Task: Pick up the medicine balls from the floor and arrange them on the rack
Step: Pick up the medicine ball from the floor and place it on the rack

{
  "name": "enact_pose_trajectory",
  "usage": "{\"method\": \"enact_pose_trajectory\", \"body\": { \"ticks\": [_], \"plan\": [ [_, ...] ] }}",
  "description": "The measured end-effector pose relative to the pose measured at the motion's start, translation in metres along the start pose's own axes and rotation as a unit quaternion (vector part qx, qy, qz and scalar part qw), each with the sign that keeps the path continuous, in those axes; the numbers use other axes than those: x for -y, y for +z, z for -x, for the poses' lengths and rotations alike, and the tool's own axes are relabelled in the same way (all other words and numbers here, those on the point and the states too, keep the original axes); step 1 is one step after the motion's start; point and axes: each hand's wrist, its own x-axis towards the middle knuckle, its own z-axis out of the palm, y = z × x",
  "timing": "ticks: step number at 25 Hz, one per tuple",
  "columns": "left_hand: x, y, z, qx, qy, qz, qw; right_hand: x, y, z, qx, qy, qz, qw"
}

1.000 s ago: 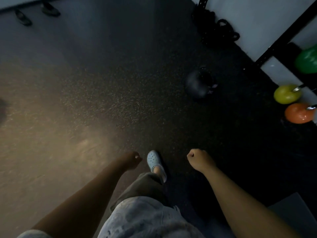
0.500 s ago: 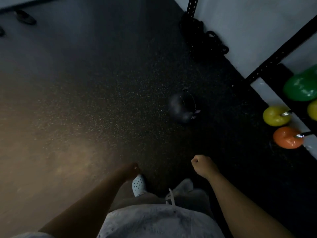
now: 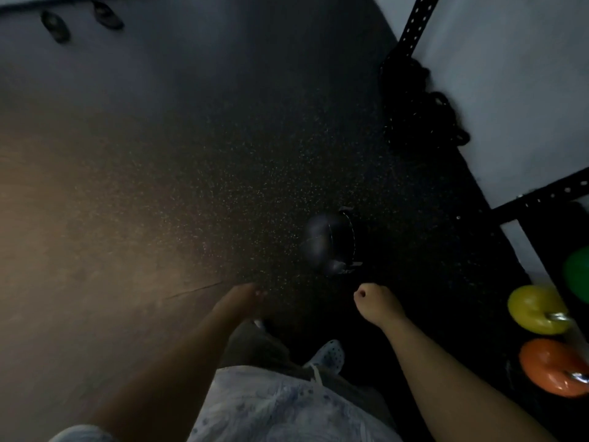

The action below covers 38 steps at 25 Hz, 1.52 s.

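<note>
A dark medicine ball (image 3: 328,242) lies on the black speckled floor just ahead of me. My right hand (image 3: 374,301) hangs as a closed fist a little below and to the right of it, not touching it and holding nothing. My left hand (image 3: 243,296) is blurred, its fingers curled, also with nothing in it. At the right edge stands the black rack (image 3: 541,199), with a green ball (image 3: 578,275), a yellow ball (image 3: 534,309) and an orange ball (image 3: 553,366) resting on it.
A coiled black rope (image 3: 417,113) lies at the base of a perforated black upright (image 3: 414,23) by the white wall. Two dark shoes (image 3: 79,22) sit at the far top left. My feet in pale clogs (image 3: 328,354) are below.
I have walked forward: the dark ball has come closer to my hands and the rack balls have slid lower in view. Both fists stay closed.
</note>
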Motion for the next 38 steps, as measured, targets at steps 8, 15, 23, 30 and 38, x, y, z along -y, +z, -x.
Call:
{"method": "enact_pose_trajectory", "body": {
  "ticks": [8,15,23,30,38],
  "plan": [
    [-0.099,-0.008,-0.130,0.026,-0.014,0.058,0.998,0.007,-0.085,-0.130,0.016,0.008,-0.012,1.000],
    [-0.128,0.050,-0.291,-0.015,-0.150,0.227,0.962,-0.018,-0.065,-0.327,0.015,0.071,-0.096,0.993],
    [-0.109,0.136,-0.496,-0.094,-0.267,0.559,0.779,-0.062,0.027,-0.532,0.021,0.213,-0.371,0.904],
    [-0.130,0.141,-0.501,-0.103,-0.212,0.667,0.706,-0.081,0.010,-0.528,0.036,0.190,-0.510,0.838],
    [-0.304,-0.007,-0.379,-0.018,-0.105,0.608,0.787,-0.100,-0.205,-0.353,-0.083,0.197,-0.608,0.765]
  ]
}}
